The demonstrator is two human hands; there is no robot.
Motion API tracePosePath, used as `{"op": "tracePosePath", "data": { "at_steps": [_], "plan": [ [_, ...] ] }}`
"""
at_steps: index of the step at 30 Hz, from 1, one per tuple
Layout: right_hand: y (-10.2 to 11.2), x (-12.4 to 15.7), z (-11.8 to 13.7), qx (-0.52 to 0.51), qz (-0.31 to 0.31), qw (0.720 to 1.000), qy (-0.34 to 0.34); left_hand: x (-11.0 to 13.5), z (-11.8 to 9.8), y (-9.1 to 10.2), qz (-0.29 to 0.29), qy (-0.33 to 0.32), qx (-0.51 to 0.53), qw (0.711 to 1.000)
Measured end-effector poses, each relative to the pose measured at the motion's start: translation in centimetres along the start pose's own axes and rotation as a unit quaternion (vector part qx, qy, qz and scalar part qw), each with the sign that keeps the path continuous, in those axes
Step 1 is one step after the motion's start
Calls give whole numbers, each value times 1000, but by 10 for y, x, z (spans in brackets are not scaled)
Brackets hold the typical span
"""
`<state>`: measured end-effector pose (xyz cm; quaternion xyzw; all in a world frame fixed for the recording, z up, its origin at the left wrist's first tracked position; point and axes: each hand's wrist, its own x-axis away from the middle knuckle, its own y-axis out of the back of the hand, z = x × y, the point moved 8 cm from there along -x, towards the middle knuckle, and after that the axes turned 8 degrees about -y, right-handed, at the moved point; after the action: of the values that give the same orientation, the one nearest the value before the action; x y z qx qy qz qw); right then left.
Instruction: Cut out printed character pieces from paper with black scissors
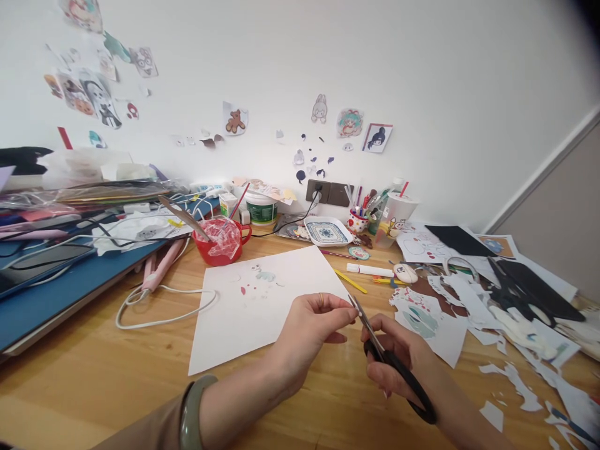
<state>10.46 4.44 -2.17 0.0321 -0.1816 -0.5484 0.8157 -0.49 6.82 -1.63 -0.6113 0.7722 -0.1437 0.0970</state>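
Note:
My right hand (398, 350) grips a pair of black-handled scissors (417, 390), blades pointing up and to the left. At the blade tips, the thumb and fingers of my left hand (307, 325) are pinched together on a tiny white piece of paper (359, 313), mostly hidden by the fingertips. Behind my left hand lies a large white sheet of paper (220, 337), with small green, red and white cutouts (265, 275) resting on its upper part. Right of the scissors is a partly cut printed sheet (445, 328) showing a green shape and red spots.
Paper scraps (513, 381) litter the right side, near another pair of black scissors (515, 290). A red mug (220, 244), patterned dish (328, 230) and plastic cup (396, 215) stand behind. At left, a pink corded tool (162, 265) lies beside a blue board (60, 300).

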Motion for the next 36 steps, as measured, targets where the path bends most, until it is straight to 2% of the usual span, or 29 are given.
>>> {"op": "tracePosePath", "data": {
  "at_steps": [10, 27, 36],
  "plan": [
    [0, 0, 0, 16, 0, 1000, 17, 2, 3, -1, -3, -7, 34, 999],
    [0, 2, 3, 47, -5, 999, -3, -3, -7, 4, 3, -4, -37, 999],
    [1, 2, 2, 16, 13, 999, 26, 0, -6, 1, 9, -4, -23, 1000]
  ]
}}
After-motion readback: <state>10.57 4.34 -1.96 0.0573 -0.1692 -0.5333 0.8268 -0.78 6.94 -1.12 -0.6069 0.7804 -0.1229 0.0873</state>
